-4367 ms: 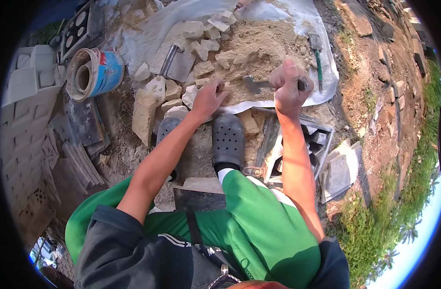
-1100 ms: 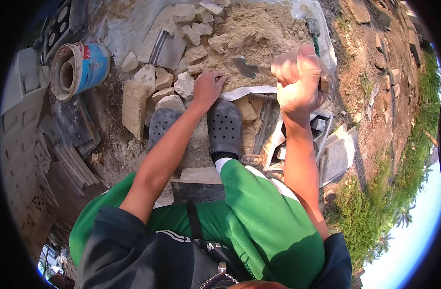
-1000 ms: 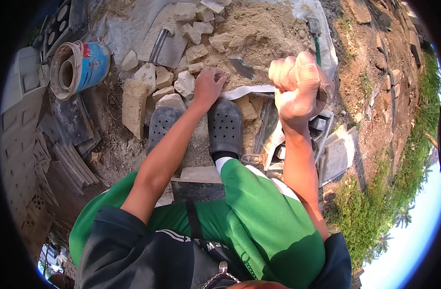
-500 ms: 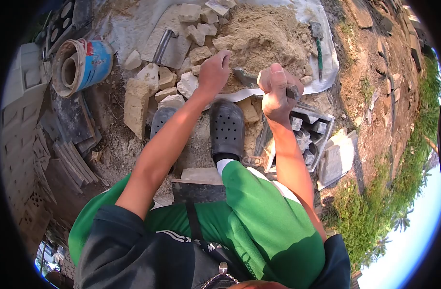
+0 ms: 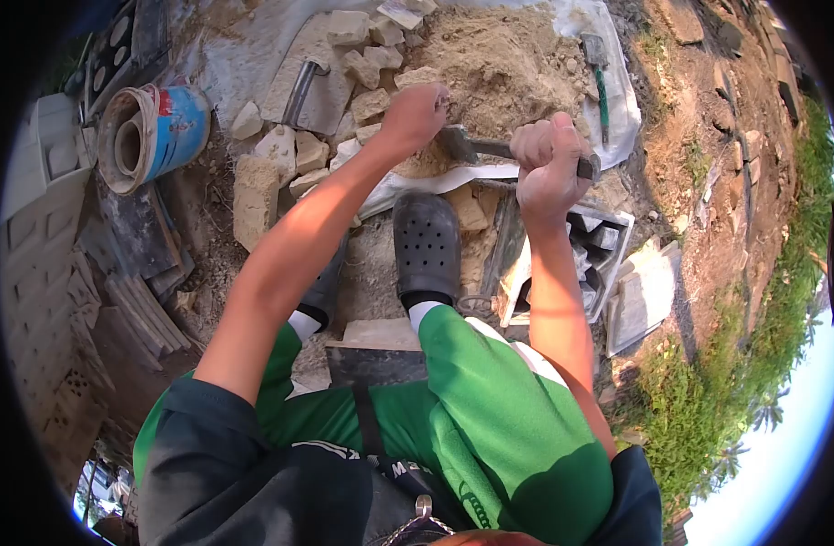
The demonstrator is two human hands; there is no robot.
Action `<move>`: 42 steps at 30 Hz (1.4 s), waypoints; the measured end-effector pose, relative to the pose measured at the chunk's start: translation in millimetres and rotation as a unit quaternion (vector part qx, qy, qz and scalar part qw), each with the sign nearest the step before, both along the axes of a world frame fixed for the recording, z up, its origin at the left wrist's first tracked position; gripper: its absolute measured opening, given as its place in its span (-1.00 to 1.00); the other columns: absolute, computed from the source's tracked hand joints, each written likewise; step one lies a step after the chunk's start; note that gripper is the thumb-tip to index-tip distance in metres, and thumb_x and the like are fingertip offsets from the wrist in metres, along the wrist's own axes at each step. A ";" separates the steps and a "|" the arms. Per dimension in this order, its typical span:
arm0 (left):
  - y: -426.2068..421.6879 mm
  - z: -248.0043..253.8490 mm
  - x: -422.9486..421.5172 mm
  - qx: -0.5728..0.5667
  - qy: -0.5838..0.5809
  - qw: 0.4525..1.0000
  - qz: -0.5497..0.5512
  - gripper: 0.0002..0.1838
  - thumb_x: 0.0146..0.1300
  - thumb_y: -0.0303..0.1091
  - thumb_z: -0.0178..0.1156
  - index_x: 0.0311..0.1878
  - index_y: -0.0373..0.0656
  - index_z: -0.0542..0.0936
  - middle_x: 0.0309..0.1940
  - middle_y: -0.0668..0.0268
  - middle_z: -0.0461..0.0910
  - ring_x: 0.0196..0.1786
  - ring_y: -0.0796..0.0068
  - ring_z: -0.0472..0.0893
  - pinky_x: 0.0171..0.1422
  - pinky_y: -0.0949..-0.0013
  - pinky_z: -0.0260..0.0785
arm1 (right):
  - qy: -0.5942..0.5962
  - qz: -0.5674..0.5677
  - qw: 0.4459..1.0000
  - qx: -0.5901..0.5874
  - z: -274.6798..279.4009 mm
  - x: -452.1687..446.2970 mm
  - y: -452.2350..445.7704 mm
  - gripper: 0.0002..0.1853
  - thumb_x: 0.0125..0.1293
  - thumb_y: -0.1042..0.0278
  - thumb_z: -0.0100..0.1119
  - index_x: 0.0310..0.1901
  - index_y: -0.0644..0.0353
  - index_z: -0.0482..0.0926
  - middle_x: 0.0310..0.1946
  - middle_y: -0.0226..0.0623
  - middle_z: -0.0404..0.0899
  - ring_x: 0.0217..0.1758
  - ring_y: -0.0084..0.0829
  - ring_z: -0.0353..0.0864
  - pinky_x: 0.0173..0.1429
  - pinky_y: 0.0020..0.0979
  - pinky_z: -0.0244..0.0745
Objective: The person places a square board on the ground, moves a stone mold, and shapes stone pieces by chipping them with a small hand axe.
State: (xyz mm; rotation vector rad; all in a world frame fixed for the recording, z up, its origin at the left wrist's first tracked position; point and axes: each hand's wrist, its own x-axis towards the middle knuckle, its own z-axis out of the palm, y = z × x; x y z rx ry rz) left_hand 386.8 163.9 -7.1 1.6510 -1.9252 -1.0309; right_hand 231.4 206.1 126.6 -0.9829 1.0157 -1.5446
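Observation:
My right hand (image 5: pixel 551 168) is wrapped round the handle of a flat-bladed hand tool (image 5: pixel 476 146), whose blade points left over the near edge of the crumbly tan rubble (image 5: pixel 499 68). Close to the blade's tip is my left hand (image 5: pixel 417 116), with its fingers curled; what they hold, if anything, is hidden. Pale broken stones (image 5: pixel 371 105) lie left of the rubble, on and beside a white sheet (image 5: pixel 617 136). A metal bar with a bent top (image 5: pixel 300 96) rests on a flat slab beyond the stones.
A blue and white bucket (image 5: pixel 178 129) stands at left. On the sheet's right lies a green-handled tool (image 5: pixel 601 100). Right of my grey shoes (image 5: pixel 426 241) is a crate (image 5: pixel 599 250) of blocks, with flat slabs (image 5: pixel 644 296) beside it. Stacked boards (image 5: pixel 148 314) lean at lower left.
My left hand has moved up and right, nearer the blade. My right hand has shifted slightly right, and more of the tool shows. My left shoe has drawn back towards me.

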 end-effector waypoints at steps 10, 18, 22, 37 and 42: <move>76.1 -4.1 18.5 0.046 -0.031 0.994 0.097 -0.66 0.15 -0.31 0.33 -0.01 -0.20 0.62 -0.25 0.09 0.60 -0.06 0.07 0.62 0.04 0.16 0.46 | 0.065 -0.023 0.998 -0.001 27.6 -4.9 -9.5 -0.53 0.50 0.33 -0.19 -0.66 0.08 0.08 -0.76 -0.52 -0.02 -0.72 -0.58 -0.09 -0.54 -0.39 -0.11; 77.8 -17.4 9.3 0.043 0.031 0.992 0.113 -0.60 0.07 -0.31 0.41 -0.01 -0.20 0.62 -0.25 0.14 0.63 -0.17 0.25 0.64 -0.05 0.28 0.48 | 0.085 -0.022 0.996 -0.013 42.8 -1.1 -13.6 -0.52 0.49 0.34 -0.16 -0.67 0.05 0.08 -0.77 -0.55 -0.05 -0.72 -0.59 -0.10 -0.54 -0.39 -0.11; 81.1 -12.3 7.2 0.031 0.071 0.989 0.124 -0.56 0.10 -0.37 0.38 0.07 -0.21 0.57 -0.18 0.15 0.65 -0.16 0.33 0.65 -0.03 0.30 0.50 | 0.031 0.018 0.999 -0.002 84.8 5.2 -7.1 -0.51 0.47 0.26 -0.15 -0.68 0.03 0.05 -0.78 -0.54 -0.05 -0.73 -0.59 -0.16 -0.54 -0.39 -0.14; 88.9 -21.6 15.7 0.087 0.137 0.964 0.209 -0.57 0.14 -0.45 0.31 0.10 -0.30 0.55 -0.12 0.15 0.68 -0.10 0.34 0.68 0.08 0.35 0.50 | 0.043 0.088 0.995 -0.034 53.9 33.6 -17.1 -0.50 0.46 0.28 0.01 -0.69 0.23 0.24 -0.75 -0.46 0.21 -0.67 -0.63 0.08 -0.56 -0.45 -0.04; 88.4 -20.1 17.4 0.115 0.128 0.963 0.207 -0.60 0.14 -0.43 0.31 0.07 -0.29 0.57 -0.11 0.15 0.68 -0.09 0.36 0.68 0.08 0.36 0.50 | 0.015 0.055 0.998 -0.037 42.8 33.7 -17.0 -0.51 0.46 0.33 0.00 -0.69 0.22 0.24 -0.75 -0.46 0.21 -0.68 -0.62 0.08 -0.55 -0.44 -0.04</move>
